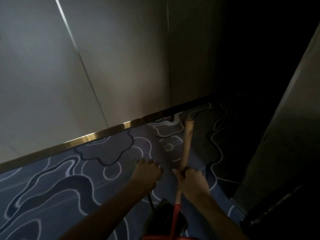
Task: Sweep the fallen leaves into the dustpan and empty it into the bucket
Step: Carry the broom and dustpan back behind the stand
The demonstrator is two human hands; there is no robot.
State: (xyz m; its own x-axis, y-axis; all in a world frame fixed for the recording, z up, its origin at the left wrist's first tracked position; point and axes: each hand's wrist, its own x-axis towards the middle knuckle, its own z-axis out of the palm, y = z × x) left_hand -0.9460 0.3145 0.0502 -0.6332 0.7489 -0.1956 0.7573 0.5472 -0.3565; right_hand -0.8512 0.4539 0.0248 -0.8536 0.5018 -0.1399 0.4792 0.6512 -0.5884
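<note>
Far left: pale wall [52, 66], with a brass skirting strip [90, 138] running along its foot, slanting up to the right. Below the strip, blue carpet [52, 184] with curling pale and dark lines.

Left hand [146, 175] held out over the carpet, back of the hand up, knuckles bent and fingers [152, 161] curled downward. Something greenish just past the fingertips, too blurred to name. A thin dark rod [150, 200] dropping from under the palm toward the lower edge, probably the dustpan's handle; cannot tell for certain whether the fingers are closed round it. Below and right of that hand, a dark boxy shape [166, 215], likely the dustpan, low between both forearms.

Right hand [192, 181] just beside the left, clenched on the broom stick [186, 146]. Pale wooden stick rising from the fist, tilted slightly right, top end near the skirting strip. Below the fist, stick continuing down, turning red [174, 220] and passing in front of the dark shape. A red band along the bottom edge, beneath both wrists, unclear what it is.

Right of the fist, carpet falling into deep shadow. Far right, a dark upright panel [285, 118], slanting, with a paler edge. No leaves or bucket made out in the dim light.
</note>
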